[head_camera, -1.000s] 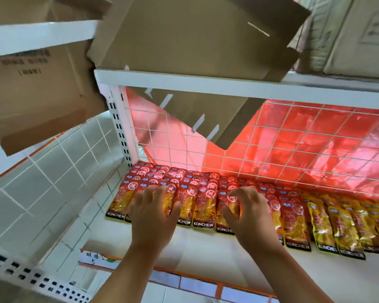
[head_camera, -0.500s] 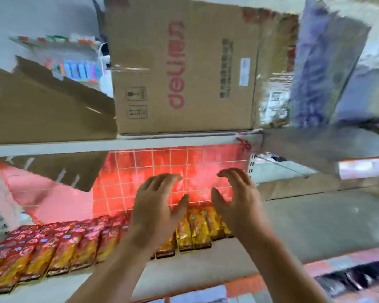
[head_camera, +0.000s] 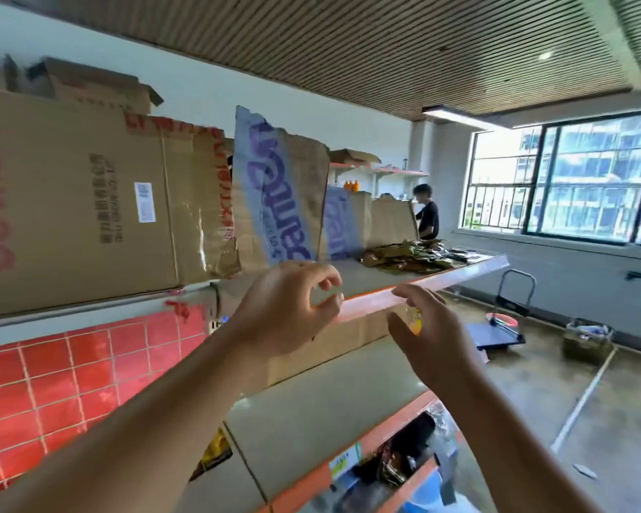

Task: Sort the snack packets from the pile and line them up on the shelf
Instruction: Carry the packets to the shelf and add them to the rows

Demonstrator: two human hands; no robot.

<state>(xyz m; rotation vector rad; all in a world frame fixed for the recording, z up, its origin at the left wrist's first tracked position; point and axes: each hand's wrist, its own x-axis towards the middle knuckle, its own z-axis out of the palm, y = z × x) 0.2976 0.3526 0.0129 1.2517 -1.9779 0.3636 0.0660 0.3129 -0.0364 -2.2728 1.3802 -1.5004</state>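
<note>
Left hand (head_camera: 282,309), fingers loosely curled, and right hand (head_camera: 433,335), fingers relaxed, hover at the shelf (head_camera: 459,276) edge, holding nothing; farther along lies a pile (head_camera: 411,255) of what look like dark packets, beside boxes (head_camera: 71,201); a person (head_camera: 428,216) stands beyond.

daylight from window (head_camera: 563,179) | bright | motion-blurred | edges wide-angle warped

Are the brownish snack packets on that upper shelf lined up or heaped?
Heaped: the brownish snack packets overlap in a loose jumble.
</note>
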